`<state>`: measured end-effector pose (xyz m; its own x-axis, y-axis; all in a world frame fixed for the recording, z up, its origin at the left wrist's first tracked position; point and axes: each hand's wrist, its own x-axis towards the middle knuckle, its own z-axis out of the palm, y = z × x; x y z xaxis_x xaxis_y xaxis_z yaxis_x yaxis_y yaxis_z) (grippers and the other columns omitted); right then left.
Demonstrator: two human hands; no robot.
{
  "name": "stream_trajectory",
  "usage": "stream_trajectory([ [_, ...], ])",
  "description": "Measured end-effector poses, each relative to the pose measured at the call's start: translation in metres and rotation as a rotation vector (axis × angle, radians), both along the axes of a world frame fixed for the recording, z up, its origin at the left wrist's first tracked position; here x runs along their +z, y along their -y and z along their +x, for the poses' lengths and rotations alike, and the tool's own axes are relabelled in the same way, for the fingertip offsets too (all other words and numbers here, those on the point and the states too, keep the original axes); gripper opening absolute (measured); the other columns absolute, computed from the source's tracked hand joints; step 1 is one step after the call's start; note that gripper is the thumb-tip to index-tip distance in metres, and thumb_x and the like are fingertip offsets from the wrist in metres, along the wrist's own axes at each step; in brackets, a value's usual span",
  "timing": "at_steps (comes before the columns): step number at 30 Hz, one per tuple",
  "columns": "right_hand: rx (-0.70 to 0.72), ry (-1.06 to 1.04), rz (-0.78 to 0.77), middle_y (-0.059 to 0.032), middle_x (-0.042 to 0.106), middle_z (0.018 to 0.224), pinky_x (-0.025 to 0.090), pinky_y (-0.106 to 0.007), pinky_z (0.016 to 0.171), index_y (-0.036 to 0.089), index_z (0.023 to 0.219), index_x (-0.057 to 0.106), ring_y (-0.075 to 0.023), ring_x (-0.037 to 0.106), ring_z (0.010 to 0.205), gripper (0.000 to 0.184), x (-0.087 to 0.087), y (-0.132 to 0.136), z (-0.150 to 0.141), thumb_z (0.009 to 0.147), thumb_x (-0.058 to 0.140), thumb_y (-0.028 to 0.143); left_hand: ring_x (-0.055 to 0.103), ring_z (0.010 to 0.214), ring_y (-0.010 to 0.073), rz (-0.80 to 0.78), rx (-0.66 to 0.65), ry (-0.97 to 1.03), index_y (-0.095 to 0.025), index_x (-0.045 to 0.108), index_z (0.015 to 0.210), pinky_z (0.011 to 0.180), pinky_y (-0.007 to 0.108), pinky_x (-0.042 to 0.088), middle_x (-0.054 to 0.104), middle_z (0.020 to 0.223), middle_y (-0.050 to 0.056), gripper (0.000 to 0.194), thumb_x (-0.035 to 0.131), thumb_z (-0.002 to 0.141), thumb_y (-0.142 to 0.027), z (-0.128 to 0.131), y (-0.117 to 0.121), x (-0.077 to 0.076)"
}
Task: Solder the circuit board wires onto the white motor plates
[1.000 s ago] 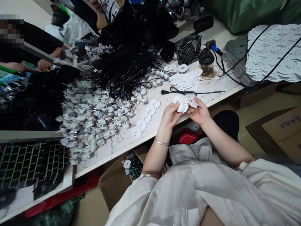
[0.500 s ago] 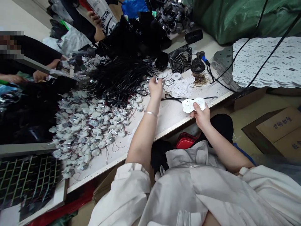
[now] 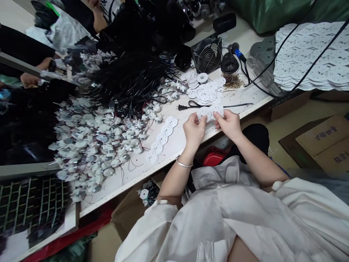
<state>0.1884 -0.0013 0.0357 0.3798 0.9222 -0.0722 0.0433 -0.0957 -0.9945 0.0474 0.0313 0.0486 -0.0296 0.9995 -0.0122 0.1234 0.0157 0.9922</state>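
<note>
Head view: left hand [image 3: 194, 131] and right hand [image 3: 228, 125] pinch a white scalloped board strip [image 3: 209, 112] at both ends, steadying it just above the surface [image 3: 247, 100].

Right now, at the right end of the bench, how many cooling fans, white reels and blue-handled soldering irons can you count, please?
Cooling fan with wire guard: 1
White reel: 1
Blue-handled soldering iron: 1
Total: 3
</note>
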Motion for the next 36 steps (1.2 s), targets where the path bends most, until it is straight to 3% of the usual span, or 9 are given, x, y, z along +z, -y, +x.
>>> stream_trajectory([
  [4,-0.092,-0.006,0.042,0.0049,0.057,0.048,0.039,-0.022,0.042,0.023,0.060,0.049,-0.0088,0.053,0.042,0.051,0.001,0.002,-0.003,0.076,0.074,0.065,0.046,0.052,0.0064,0.071,0.097,-0.061,-0.020,0.058,0.065,0.054,0.018,0.038,0.048,0.053,-0.009,0.028,0.084,0.076,-0.024,0.006,0.009,0.007],
  [8,0.283,-0.438,-0.026,0.0027,0.063,0.048,0.040,-0.024,0.036,0.020,0.066,0.059,-0.0105,0.052,0.034,0.056,0.012,0.003,0.016,0.063,0.081,0.072,0.065,0.057,0.0124,-0.198,-0.217,0.333,-0.017,0.072,0.084,0.053,0.022,0.052,0.072,0.073,0.000,0.040,0.094,0.062,-0.042,-0.002,0.002,0.022],
  [11,0.381,-0.687,-0.005,0.0064,0.056,0.040,0.037,-0.022,0.032,0.020,0.058,0.053,-0.0072,0.042,0.028,0.062,0.014,0.000,0.021,0.054,0.086,0.072,0.066,0.056,0.0121,-0.325,-0.317,0.502,-0.017,0.074,0.083,0.052,0.021,0.055,0.073,0.072,0.002,0.048,0.098,0.053,-0.045,-0.003,-0.004,0.026],
  [14,0.309,-0.732,-0.042,0.0091,0.051,0.037,0.036,-0.021,0.032,0.020,0.056,0.050,-0.0052,0.038,0.027,0.066,0.006,-0.004,0.011,0.047,0.086,0.075,0.065,0.053,0.0104,-0.335,-0.236,0.487,-0.017,0.073,0.079,0.051,0.019,0.054,0.073,0.069,0.000,0.043,0.098,0.054,-0.043,0.001,-0.005,0.019],
  [20,0.043,-0.287,0.041,0.0041,0.064,0.050,0.041,-0.019,0.040,0.020,0.063,0.060,-0.0068,0.056,0.040,0.059,0.003,-0.006,0.000,0.060,0.080,0.074,0.061,0.057,0.0069,-0.010,0.026,0.176,-0.019,0.072,0.081,0.057,0.016,0.053,0.069,0.068,-0.005,0.026,0.091,0.070,-0.033,0.001,-0.005,0.007],
  [26,0.183,-0.741,-0.063,0.0069,0.058,0.043,0.041,-0.023,0.037,0.021,0.063,0.053,-0.0071,0.045,0.032,0.062,0.007,-0.007,0.003,0.049,0.089,0.070,0.064,0.055,0.0084,-0.431,-0.169,0.564,-0.016,0.070,0.076,0.052,0.017,0.052,0.073,0.072,0.000,0.030,0.094,0.064,-0.030,0.005,-0.010,0.013],
  [29,0.081,-0.821,-0.071,0.0090,0.054,0.042,0.041,-0.021,0.039,0.022,0.065,0.050,-0.0054,0.043,0.034,0.056,0.010,-0.008,-0.007,0.061,0.087,0.064,0.062,0.055,0.0067,-0.442,-0.059,0.646,-0.016,0.068,0.077,0.054,0.016,0.051,0.071,0.071,-0.001,0.024,0.090,0.070,-0.025,0.015,-0.008,0.010],
  [33,0.083,-0.934,-0.130,0.0096,0.048,0.043,0.040,-0.020,0.041,0.022,0.066,0.051,-0.0040,0.038,0.036,0.050,0.012,-0.010,-0.018,0.079,0.074,0.064,0.061,0.057,0.0089,-0.531,-0.118,0.714,-0.018,0.063,0.075,0.054,0.020,0.050,0.064,0.065,-0.002,0.028,0.083,0.080,-0.036,0.023,-0.006,0.008],
  [36,-0.078,-0.708,-0.072,0.0081,0.054,0.047,0.040,-0.021,0.042,0.022,0.069,0.052,-0.0050,0.044,0.038,0.051,0.006,-0.008,-0.017,0.075,0.076,0.066,0.065,0.067,0.0100,-0.427,-0.063,0.665,-0.017,0.066,0.078,0.063,0.021,0.053,0.068,0.073,-0.001,0.028,0.087,0.075,-0.035,0.020,-0.006,0.007],
])
